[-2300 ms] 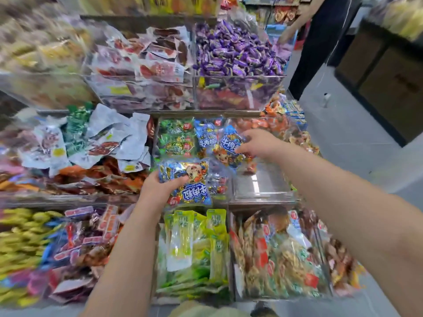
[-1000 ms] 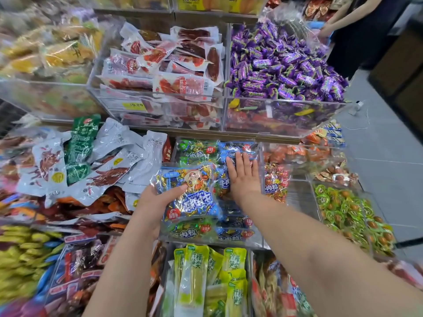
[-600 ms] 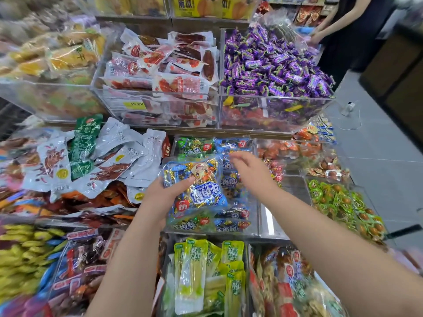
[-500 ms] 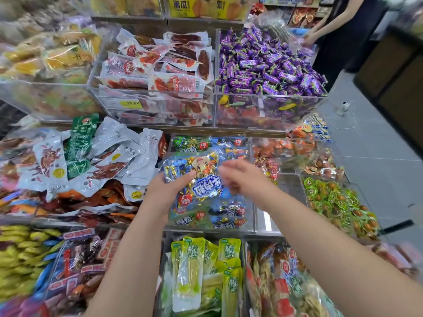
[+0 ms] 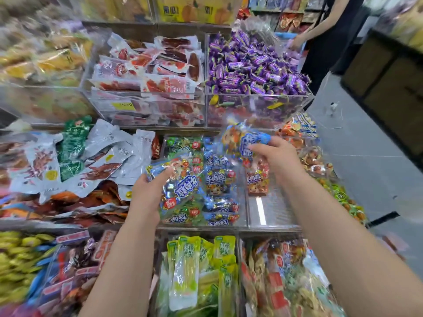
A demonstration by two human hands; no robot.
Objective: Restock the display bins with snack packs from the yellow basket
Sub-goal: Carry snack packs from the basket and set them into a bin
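My left hand [image 5: 148, 193] grips a stack of blue snack packs [image 5: 180, 186] over the front of a clear display bin [image 5: 242, 223]. That bin holds green and blue packs of the same kind. My right hand [image 5: 274, 156] pinches a single blue snack pack [image 5: 246, 139], blurred, lifted above the neighbouring clear bin [image 5: 272, 216]. This neighbouring bin holds a few red packs [image 5: 257, 179] at its back and shows bare floor in front. The yellow basket is out of view.
Bins of purple candies [image 5: 254, 67] and red-white meat packs [image 5: 151, 74] fill the shelf above. Silver and green pouches [image 5: 75, 156] lie to the left, yellow-green packs [image 5: 196, 271] below. A person in dark clothes [image 5: 325, 37] stands at the far right by the aisle floor.
My right hand took one blue pack off the stack in my left hand and carried it up and to the right, over the red-pack bin. My left hand stayed put.
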